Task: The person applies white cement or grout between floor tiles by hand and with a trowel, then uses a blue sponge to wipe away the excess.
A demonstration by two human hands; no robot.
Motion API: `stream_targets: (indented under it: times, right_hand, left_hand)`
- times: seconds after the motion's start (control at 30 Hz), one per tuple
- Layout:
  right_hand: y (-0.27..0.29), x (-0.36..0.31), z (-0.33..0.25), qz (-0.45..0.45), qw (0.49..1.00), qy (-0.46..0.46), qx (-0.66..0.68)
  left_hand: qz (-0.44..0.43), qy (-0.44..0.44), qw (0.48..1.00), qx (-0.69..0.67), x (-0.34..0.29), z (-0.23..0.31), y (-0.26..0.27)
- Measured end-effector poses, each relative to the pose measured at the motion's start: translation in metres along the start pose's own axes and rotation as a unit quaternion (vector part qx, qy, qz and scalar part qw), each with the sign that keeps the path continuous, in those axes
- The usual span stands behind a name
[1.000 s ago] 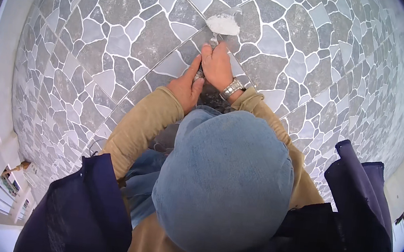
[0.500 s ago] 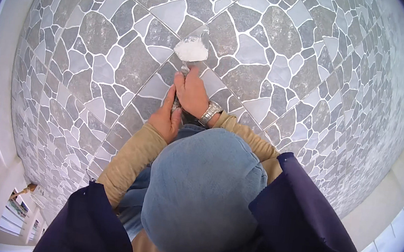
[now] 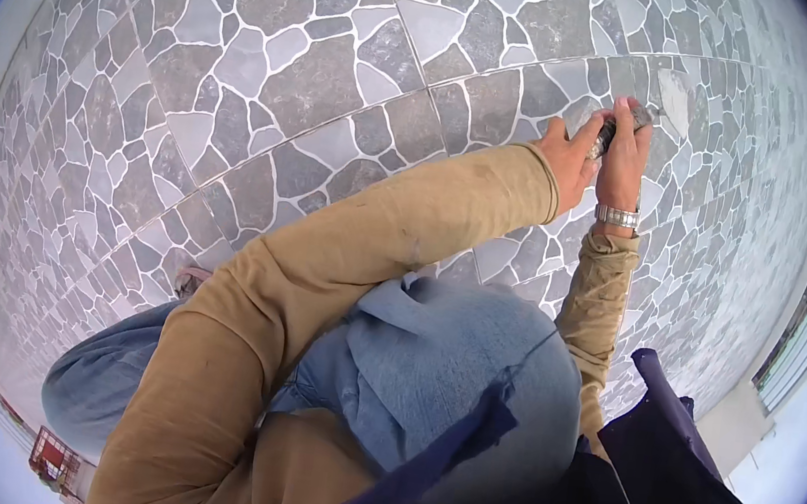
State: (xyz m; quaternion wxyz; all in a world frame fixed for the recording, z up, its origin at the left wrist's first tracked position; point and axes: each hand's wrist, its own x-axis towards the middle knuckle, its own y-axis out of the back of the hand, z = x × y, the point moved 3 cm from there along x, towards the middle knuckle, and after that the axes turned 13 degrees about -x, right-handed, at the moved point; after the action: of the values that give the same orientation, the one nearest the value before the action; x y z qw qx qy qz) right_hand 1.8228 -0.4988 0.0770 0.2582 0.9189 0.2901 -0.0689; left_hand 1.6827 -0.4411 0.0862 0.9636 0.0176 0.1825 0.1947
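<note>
At the upper right, a trowel [image 3: 676, 102] with a pale blade lies close over the stone-patterned tiles [image 3: 481, 110]. My right hand [image 3: 623, 163], with a metal watch on its wrist, is closed around the dark trowel handle [image 3: 605, 136]. Just to its left, my left hand [image 3: 567, 168] grips the rear part of the same handle, its arm stretched across in front of my knees. White joint lines run between the grey stone shapes, and darker straight seams cross the floor. How much paste is on the blade I cannot tell.
My jean-covered knee [image 3: 471, 361] rises in the middle, and my other leg [image 3: 111, 377] is bent at the left. Dark blue cloth [image 3: 689, 468] hangs at the lower right. A pale low wall [image 3: 717, 447] and railings [image 3: 786, 339] border the floor on the right.
Both hands and the trowel have moved far to the right. My left arm now reaches across my body. The view has shifted, and the white mound on the trowel no longer shows plainly.
</note>
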Motion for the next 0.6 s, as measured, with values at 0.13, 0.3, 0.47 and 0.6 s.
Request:
stream_targets:
  times: [0.13,0.3,0.47,0.6]
  right_hand:
    - [-0.048,-0.069,0.033,-0.210,0.963,-0.157,0.061]
    - [-0.096,-0.105,0.032,-0.326,0.841,0.196,-0.385]
    - [-0.104,-0.085,0.068,-0.417,0.695,0.419,-0.409]
    - [-0.068,-0.048,0.074,-0.439,0.663,0.447,-0.409]
  left_hand:
    - [0.158,-0.124,0.977,-0.076,-0.096,-0.056,0.013]
    - [0.197,-0.350,0.916,0.017,-0.137,-0.062,0.063]
    - [0.127,-0.260,0.952,0.104,-0.096,-0.094,0.055]
    - [0.096,-0.180,0.972,0.119,-0.075,-0.086,0.034]
